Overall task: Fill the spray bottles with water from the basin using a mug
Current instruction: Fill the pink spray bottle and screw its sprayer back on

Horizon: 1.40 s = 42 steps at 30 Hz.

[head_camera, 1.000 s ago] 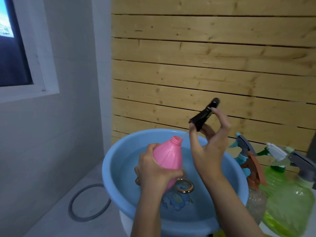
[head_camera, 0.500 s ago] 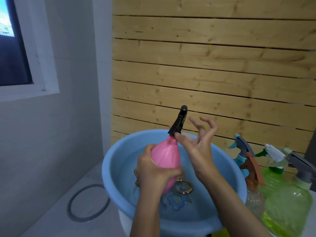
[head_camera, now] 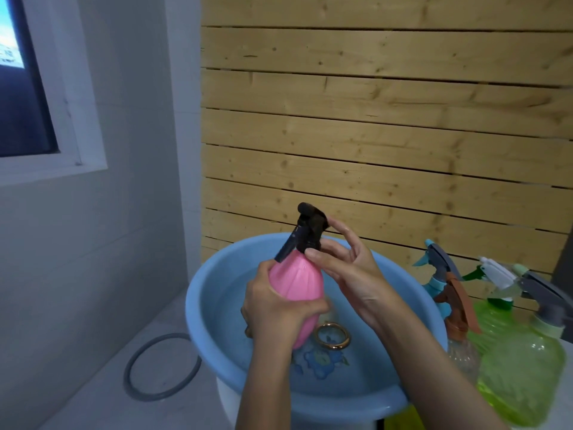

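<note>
1. Our left hand (head_camera: 277,308) wraps around the pink spray bottle (head_camera: 293,288), holding it tilted above the blue basin (head_camera: 214,346).
2. Our right hand (head_camera: 347,271) pinches the black trigger head (head_camera: 305,231) seated on that bottle's neck.
3. Inside the basin, under water, lies the mug (head_camera: 331,336), its gold rim showing.
4. Right of the basin stand a clear bottle with a brown trigger (head_camera: 459,333) and two green spray bottles (head_camera: 521,370).
5. Behind the basin rises a wooden slat wall (head_camera: 372,135).
</note>
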Available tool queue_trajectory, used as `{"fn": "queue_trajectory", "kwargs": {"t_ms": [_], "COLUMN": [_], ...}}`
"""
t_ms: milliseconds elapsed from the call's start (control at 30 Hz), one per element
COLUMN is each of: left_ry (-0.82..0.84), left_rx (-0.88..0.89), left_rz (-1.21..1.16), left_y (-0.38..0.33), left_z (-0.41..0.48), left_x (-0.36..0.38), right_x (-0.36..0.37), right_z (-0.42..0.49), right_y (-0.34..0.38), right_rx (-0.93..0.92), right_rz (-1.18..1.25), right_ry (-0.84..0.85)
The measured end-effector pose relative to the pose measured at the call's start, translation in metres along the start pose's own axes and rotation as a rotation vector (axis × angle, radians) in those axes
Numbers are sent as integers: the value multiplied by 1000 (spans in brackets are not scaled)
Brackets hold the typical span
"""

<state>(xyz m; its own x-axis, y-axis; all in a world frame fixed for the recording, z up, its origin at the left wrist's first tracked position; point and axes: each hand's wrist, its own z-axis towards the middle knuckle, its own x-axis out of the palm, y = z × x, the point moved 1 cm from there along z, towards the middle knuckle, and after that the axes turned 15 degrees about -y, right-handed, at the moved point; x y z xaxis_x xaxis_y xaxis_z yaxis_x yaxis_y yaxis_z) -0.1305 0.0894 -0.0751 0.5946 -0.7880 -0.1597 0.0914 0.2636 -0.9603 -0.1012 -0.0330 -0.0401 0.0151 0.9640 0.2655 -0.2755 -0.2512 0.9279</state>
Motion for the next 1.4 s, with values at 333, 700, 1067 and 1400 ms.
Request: {"fn": "queue_trajectory", "kwargs": {"t_ms": [333,700,1067,1400], "left_ry": [19,-27,-37,-74], "left_rx": [4,-56,-55,-93], "left_rz": [-15,-82,-118,-152], "left_y": [-2,-1,0,1], "left_z": [0,0,0,0], "left_x": [4,0,0,-1], "right_x": [2,-4,-3,-7], "right_z": [-1,4,4,-1], "right_y": [-1,-4,-2,3], "right_rx": [-5,42,-15,-103], "right_rz": [-127,-61,-19,-54], "right_ry": [53,-3,-178,-169]}}
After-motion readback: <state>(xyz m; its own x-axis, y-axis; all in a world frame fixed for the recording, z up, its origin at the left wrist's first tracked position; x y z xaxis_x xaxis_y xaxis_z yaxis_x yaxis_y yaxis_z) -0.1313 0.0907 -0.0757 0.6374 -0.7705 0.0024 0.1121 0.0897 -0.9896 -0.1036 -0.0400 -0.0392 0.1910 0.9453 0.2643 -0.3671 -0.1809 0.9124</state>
